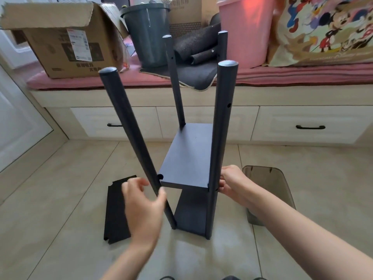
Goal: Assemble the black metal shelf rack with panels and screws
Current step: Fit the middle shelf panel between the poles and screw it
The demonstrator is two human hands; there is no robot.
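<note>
A black shelf rack stands on the tiled floor, with several upright poles and two panels between them. The upper panel (188, 156) sits about mid-height and a lower panel (190, 214) is near the floor. The near left pole (129, 126) leans outward to the left. My left hand (144, 207) is beside this pole just under the upper panel, fingers loosely spread, thumb touching the pole. My right hand (232, 181) pinches something small against the near right pole (221, 138) at the upper panel's corner; what it pinches is hidden.
A loose black panel (116, 213) lies on the floor to the left. A translucent grey bin (268, 190) stands to the right of the rack. Behind is a drawer bench (201, 122) with a cardboard box (66, 39), a grey bucket (147, 35) and a pink tub (244, 31).
</note>
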